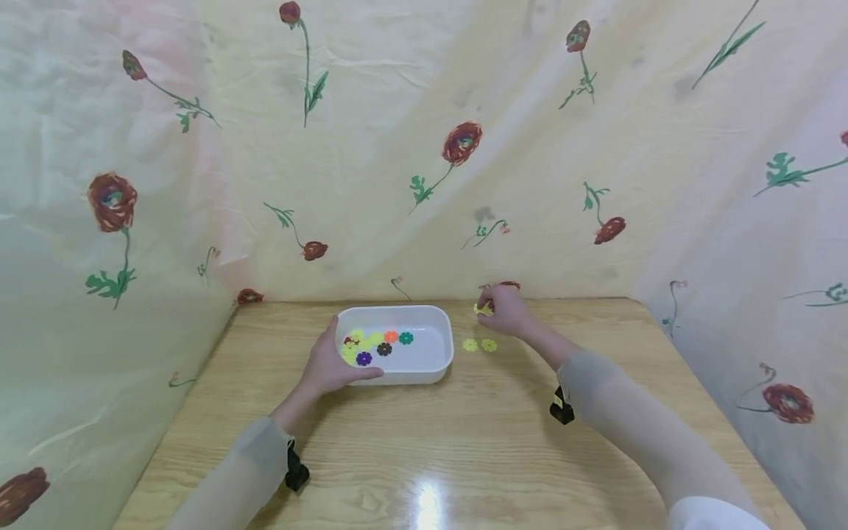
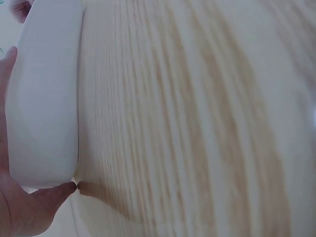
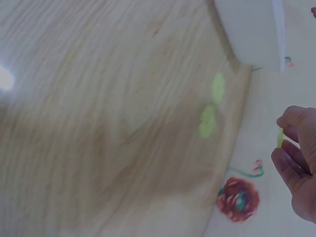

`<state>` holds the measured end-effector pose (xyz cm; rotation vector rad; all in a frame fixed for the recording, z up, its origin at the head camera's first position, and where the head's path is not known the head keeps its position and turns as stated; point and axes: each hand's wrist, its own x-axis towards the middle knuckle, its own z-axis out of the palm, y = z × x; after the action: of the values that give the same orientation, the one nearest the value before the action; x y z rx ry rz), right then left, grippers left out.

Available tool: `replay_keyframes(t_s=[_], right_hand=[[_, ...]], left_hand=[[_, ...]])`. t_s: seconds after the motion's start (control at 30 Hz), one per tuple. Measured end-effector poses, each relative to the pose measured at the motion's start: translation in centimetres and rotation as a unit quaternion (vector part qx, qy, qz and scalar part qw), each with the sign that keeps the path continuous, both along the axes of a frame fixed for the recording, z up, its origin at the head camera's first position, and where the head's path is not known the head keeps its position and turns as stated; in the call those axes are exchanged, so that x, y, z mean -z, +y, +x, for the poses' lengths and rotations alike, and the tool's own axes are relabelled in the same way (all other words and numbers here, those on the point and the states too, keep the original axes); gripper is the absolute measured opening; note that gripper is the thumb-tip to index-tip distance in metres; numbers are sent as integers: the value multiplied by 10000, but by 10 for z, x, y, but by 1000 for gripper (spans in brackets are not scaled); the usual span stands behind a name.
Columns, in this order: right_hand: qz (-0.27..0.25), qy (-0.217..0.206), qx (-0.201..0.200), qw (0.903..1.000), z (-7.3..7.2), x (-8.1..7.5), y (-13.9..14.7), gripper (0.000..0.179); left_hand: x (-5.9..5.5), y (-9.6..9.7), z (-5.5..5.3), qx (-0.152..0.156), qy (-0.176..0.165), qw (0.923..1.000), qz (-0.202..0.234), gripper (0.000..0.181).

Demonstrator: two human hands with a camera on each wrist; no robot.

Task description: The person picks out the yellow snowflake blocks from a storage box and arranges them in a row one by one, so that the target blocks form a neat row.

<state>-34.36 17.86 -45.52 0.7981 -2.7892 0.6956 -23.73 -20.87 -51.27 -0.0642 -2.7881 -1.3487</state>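
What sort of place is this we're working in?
Likely a screened tabletop workspace: a wood-grain table, floral cloth behind it and at both sides, and a white tray of flower-shaped pieces.

A person's left hand (image 1: 330, 363) grips the left end of a white tub (image 1: 414, 377) on a wooden table (image 1: 424, 427), while the right hand (image 1: 509, 311) pinches a yellow disc (image 1: 486, 311) near the far edge. Another 2 yellow discs (image 1: 470, 345) lie right of the tub, which holds purple (image 1: 364, 358), black (image 1: 384, 349), orange (image 1: 391, 336), green (image 1: 406, 338) and yellow discs. Flowered cloth (image 1: 371, 147) hangs behind.
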Motion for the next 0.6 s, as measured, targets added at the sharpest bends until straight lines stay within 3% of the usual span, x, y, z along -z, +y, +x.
replay_keyframes(t_s=[0.2, 0.6], right_hand=[[237, -434, 150, 9987, 0, 10, 21, 11], [330, -811, 300, 9957, 15, 32, 49, 8]], left_hand=[[2, 0, -1, -2, 113, 9999, -48, 149], [0, 3, -3, -80, 41, 9995, -288, 149]])
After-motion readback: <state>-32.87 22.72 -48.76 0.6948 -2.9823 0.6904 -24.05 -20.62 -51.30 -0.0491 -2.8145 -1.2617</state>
